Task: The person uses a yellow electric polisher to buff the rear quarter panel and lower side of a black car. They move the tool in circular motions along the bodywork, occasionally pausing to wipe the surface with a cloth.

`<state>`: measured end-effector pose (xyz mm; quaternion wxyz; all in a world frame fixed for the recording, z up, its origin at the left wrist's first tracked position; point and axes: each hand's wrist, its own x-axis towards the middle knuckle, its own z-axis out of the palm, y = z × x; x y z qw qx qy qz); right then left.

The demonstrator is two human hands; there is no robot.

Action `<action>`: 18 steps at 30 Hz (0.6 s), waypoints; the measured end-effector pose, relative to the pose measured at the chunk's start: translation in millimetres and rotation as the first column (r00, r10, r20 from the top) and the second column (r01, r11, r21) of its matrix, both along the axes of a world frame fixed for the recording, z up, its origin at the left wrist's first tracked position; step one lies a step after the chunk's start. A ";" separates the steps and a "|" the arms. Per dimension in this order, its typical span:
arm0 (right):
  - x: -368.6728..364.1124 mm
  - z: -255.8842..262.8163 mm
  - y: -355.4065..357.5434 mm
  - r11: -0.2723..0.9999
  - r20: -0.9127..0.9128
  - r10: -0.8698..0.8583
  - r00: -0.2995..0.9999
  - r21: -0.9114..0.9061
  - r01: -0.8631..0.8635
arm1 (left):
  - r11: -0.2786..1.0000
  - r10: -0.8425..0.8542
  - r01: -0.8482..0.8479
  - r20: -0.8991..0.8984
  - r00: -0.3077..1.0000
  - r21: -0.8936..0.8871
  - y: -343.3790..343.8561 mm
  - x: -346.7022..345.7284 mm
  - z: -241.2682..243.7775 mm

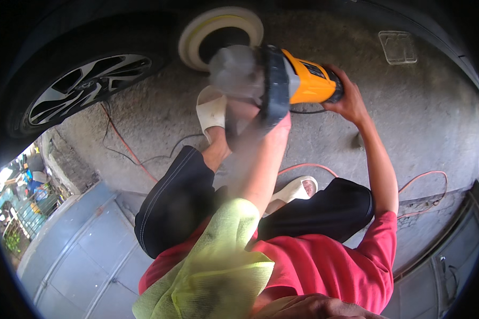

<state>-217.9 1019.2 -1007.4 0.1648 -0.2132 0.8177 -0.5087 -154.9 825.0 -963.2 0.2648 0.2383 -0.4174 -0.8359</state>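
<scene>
An orange and black electric polisher (309,81) is held out over the concrete floor. My right hand (345,93) grips its rear end. My left hand (277,121) is at the black front handle (275,85) and wraps its lower part; the handle and a blur hide most of the fingers. Ahead of the blurred grey gear head (237,69) is a round white polishing pad (189,44) with a yellowish ring. Dark car bodywork lies beyond the pad; whether they touch, I cannot tell. A yellow-green cloth (219,259) hangs over my left shoulder.
A car wheel (92,87) with a spoked alloy rim stands at the upper left. An orange cord (127,143) and a black cable (175,145) run over the concrete floor (431,119) near my sandals (211,111). Grey metal gate panels (92,255) are behind me.
</scene>
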 end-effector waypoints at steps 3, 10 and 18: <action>-10.5 -5.9 -24.0 0.997 -0.035 0.041 0.999 -0.057 -0.043 | 0.995 0.081 -0.076 -0.080 0.993 0.064 -33.4 -7.1 -4.8; -6.8 -9.6 -17.3 0.998 -0.081 0.048 0.996 -0.047 -0.051 | 0.893 0.081 0.033 -0.233 0.969 0.448 -32.1 2.2 8.5; 14.8 -12.7 41.9 0.984 0.003 -0.175 0.985 0.015 0.175 | 0.786 0.031 0.058 -0.133 0.991 0.615 33.4 -18.4 20.7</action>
